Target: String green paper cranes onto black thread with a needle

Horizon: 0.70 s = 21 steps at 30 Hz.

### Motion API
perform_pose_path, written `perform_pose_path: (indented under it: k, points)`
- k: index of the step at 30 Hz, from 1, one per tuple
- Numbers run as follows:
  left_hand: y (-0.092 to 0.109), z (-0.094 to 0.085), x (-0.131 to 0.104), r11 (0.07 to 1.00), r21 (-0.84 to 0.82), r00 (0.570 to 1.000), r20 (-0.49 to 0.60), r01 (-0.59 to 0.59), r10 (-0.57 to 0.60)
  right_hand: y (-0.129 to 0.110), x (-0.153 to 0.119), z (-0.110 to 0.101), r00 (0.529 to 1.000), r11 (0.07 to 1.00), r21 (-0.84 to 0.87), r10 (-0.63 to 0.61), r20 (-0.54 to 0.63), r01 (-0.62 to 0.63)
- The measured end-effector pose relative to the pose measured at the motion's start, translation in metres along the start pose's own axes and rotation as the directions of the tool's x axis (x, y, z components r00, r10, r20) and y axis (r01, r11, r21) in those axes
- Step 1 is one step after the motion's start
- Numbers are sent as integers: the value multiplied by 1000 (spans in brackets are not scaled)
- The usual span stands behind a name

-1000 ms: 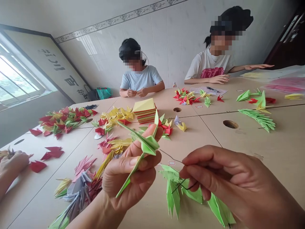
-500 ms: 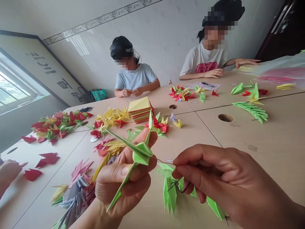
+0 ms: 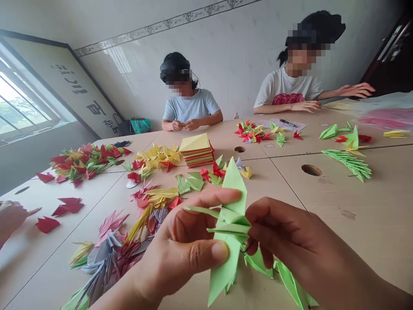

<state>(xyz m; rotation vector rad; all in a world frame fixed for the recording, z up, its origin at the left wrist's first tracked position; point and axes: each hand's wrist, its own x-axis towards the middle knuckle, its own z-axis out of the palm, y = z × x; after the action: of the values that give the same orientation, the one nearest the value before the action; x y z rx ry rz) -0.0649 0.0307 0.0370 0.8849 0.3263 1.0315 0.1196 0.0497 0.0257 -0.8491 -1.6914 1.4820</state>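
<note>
A light green folded paper crane (image 3: 234, 224) is held between the thumb and fingers of my left hand (image 3: 190, 241), its wings spread up and down. My right hand (image 3: 284, 237) is closed in a pinch against the crane's right side. Dark thread (image 3: 247, 248) shows just under those fingertips; the pinched tip itself is hidden. Below both hands, more green paper cranes (image 3: 290, 282) lie on the table with dark thread among them, partly covered by my hands.
A stack of square paper (image 3: 196, 150) stands mid-table. Piles of coloured cranes (image 3: 87, 161) and yellow cranes (image 3: 158, 156) lie left. Grey-blue cranes (image 3: 108, 254) lie near my left forearm. Two people sit opposite; another person's hand (image 3: 14, 217) is at left. Round holes (image 3: 311, 170) pierce the table.
My left hand has moved right and turned the crane, its wings now upright. The gap between the crane and my right fingers has closed. One person opposite has raised a hand.
</note>
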Motion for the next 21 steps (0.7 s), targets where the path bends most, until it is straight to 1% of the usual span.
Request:
perform_pose_path:
  k: [5, 7, 9, 11, 14, 17, 19, 21]
  points:
    - [-2, 1, 1, 999, -51, 1000, 22, -7, 8, 3, -1, 1, 999, 997, 79, 18, 28, -20]
    - [-3, 1, 0, 999, -44, 1000, 15, 2, -2, 3, -2, 2, 999, 995, 94, 23, 28, -26]
    - [-5, 0, 0, 1000, -19, 1000, 7, 23, -23, 4, -3, 2, 999, 995, 94, 36, 8, -36]
    - [-6, -1, 0, 999, 6, 999, -5, 47, -47, 5, -3, 2, 999, 997, 70, 37, -35, -34]
    - [-8, -2, 0, 998, 13, 998, -25, 58, -58, 5, 0, 2, 997, 999, 38, 28, -77, -25]
    - [-8, -3, 2, 998, -48, 998, -39, 48, -50, 2, 1, 2, 997, 995, 95, 43, -70, -36]
    - [-6, -3, 4, 991, -129, 998, -49, 41, -48, -1, 0, 3, 997, 990, 141, 29, -73, -19]
    - [-2, -5, 7, 974, -222, 996, -67, 41, -57, -4, -1, 3, 995, 985, 172, -5, -101, 22]
